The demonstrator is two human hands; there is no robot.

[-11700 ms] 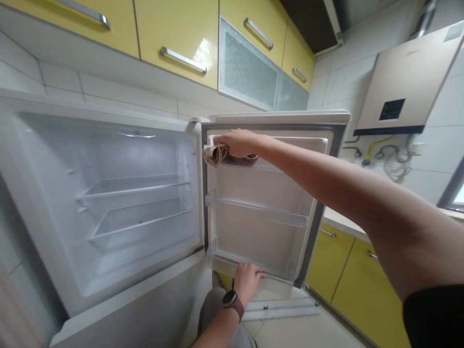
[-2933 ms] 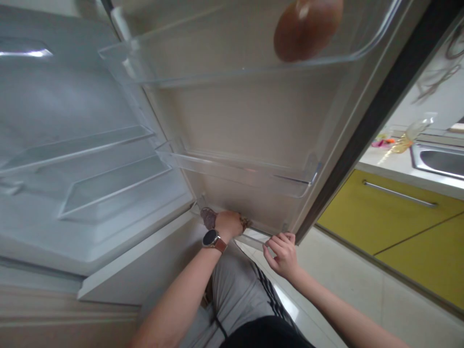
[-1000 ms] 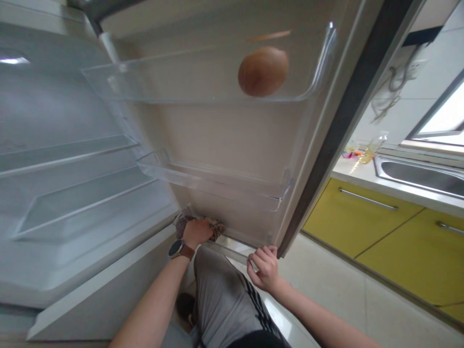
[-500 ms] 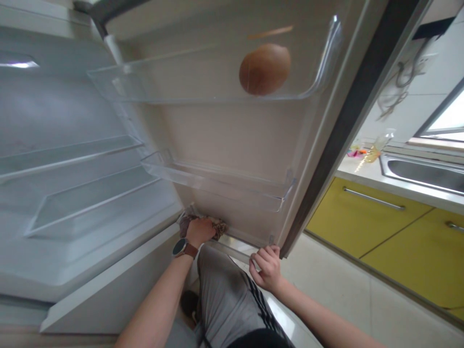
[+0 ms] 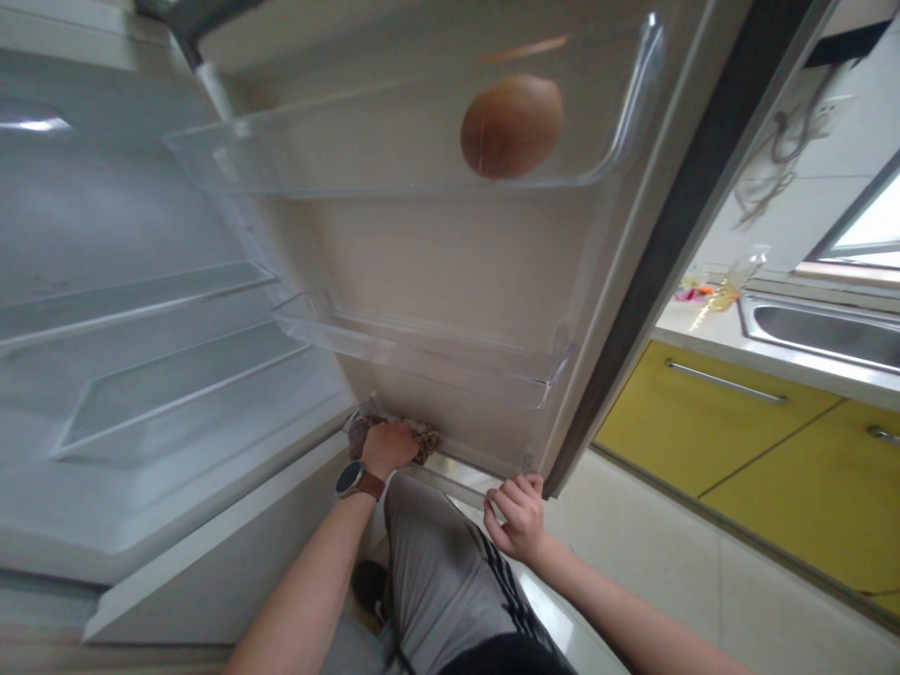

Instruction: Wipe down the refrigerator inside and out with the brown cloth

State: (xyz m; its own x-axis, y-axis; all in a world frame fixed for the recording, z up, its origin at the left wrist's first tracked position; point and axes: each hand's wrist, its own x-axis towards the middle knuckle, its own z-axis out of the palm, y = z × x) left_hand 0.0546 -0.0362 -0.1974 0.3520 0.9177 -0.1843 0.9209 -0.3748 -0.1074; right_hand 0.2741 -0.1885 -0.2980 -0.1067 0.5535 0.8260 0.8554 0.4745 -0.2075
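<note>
My left hand (image 5: pixel 389 448), with a watch on its wrist, is closed on a brown patterned cloth (image 5: pixel 427 442). The cloth lies bunched against the lower hinge side of the open refrigerator door (image 5: pixel 436 253). Part of it is hidden under the hand. At the door's lower free corner, my right hand (image 5: pixel 517 514) has its fingers curled over the edge of the bottom rack. Above both hands, a clear door shelf (image 5: pixel 422 361) spans the door. Higher up, a brown egg (image 5: pixel 512 127) sits in the upper clear door shelf (image 5: pixel 337 155).
The refrigerator interior (image 5: pixel 127 225) on the left has glass shelves (image 5: pixel 183 384). To the right stand yellow cabinets (image 5: pixel 710 412) under a counter with a steel sink (image 5: pixel 830 328). A clear bottle with yellow liquid (image 5: pixel 727 292) is near the sink.
The view has shifted very slightly, so the upper door shelf and egg appear a little higher. Both hands keep their places.
</note>
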